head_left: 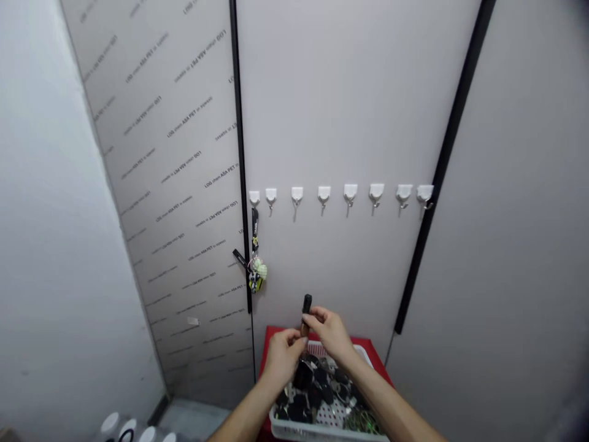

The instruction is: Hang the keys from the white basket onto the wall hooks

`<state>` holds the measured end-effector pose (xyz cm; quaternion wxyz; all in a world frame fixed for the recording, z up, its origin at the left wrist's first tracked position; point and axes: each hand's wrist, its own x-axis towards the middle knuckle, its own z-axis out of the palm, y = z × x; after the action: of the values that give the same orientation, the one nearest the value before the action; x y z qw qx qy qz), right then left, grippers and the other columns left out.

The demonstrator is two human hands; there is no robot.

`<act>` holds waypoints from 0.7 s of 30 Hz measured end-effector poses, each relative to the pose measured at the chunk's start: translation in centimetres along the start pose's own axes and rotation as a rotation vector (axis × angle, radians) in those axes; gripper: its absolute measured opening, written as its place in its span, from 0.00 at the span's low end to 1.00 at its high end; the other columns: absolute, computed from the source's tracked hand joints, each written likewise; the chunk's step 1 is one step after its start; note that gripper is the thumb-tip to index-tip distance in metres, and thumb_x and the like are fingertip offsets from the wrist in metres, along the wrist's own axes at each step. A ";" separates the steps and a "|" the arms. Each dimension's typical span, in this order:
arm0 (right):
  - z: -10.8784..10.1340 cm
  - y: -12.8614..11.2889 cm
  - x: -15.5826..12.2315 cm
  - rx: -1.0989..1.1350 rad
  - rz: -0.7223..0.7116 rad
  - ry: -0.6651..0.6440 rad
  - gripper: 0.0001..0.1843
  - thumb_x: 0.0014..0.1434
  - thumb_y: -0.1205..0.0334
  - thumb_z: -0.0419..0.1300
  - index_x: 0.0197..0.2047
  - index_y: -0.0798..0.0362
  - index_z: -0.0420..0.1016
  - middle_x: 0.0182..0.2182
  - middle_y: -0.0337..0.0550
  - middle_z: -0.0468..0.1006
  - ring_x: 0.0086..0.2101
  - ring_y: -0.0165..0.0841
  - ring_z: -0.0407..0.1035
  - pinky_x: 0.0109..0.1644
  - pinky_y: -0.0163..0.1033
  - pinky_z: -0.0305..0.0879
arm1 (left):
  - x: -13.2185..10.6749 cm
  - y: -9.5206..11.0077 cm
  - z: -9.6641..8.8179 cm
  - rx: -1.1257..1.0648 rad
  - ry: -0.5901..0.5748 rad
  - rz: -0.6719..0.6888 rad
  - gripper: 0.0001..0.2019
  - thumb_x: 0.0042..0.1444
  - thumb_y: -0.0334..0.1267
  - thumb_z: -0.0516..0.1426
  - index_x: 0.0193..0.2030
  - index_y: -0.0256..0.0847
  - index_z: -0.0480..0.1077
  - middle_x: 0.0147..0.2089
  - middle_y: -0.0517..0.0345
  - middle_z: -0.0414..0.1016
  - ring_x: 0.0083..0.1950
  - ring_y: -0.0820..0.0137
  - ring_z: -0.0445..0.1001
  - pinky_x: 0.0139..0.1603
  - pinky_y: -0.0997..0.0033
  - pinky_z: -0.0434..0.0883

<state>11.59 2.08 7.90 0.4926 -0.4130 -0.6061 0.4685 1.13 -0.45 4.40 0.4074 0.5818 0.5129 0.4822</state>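
Observation:
My left hand [284,355] and my right hand [330,331] are raised over a white basket [278,423], both pinching one small keychain. The keychain [307,304] has a black strap on top and a brown part lower down. My right fingers grip it near the middle, my left fingers at its lower end. A dark piece seems to hang below my left hand, partly hidden. Inside the basket lies a pile of black and metal keychains [322,383], with green cords [363,422] in the front right corner.
Several white adhesive hooks [324,194] run in a row across the wall panel. From the leftmost hangs a keychain with a black strap and green-white charms [256,273]. Under the basket is a red surface [272,336]. White-lidded containers [110,423] stand at lower left.

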 end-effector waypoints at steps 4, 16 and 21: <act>1.1 -3.2 1.8 -0.041 -0.107 -0.013 0.08 0.39 0.61 0.52 0.21 0.58 0.66 0.16 0.37 0.67 0.19 0.25 0.59 0.25 0.31 0.55 | 0.9 2.8 -1.4 -0.079 0.064 0.086 0.10 0.40 0.39 0.50 0.19 0.34 0.65 0.16 0.62 0.60 0.21 0.77 0.57 0.22 0.79 0.53; 5.2 -12.7 8.1 -0.053 -0.271 -0.065 0.14 0.41 0.61 0.48 0.30 0.59 0.67 0.11 0.32 0.60 0.13 0.22 0.53 0.16 0.28 0.51 | 5.8 11.3 -6.4 -0.405 0.207 0.182 0.09 0.38 0.39 0.53 0.24 0.34 0.66 0.18 0.63 0.61 0.20 0.81 0.58 0.20 0.81 0.52; 6.2 -14.2 11.2 -0.159 -0.384 0.123 0.16 0.41 0.63 0.49 0.33 0.59 0.67 0.16 0.35 0.66 0.17 0.23 0.58 0.21 0.29 0.55 | 7.5 13.3 -7.3 -0.466 0.299 0.193 0.10 0.37 0.39 0.54 0.23 0.33 0.66 0.15 0.65 0.58 0.17 0.82 0.55 0.18 0.81 0.50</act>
<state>3.00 8.70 23.57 0.5747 -0.3552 -0.6775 0.2907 -3.28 4.96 19.80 0.4022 0.4411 0.3849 0.7039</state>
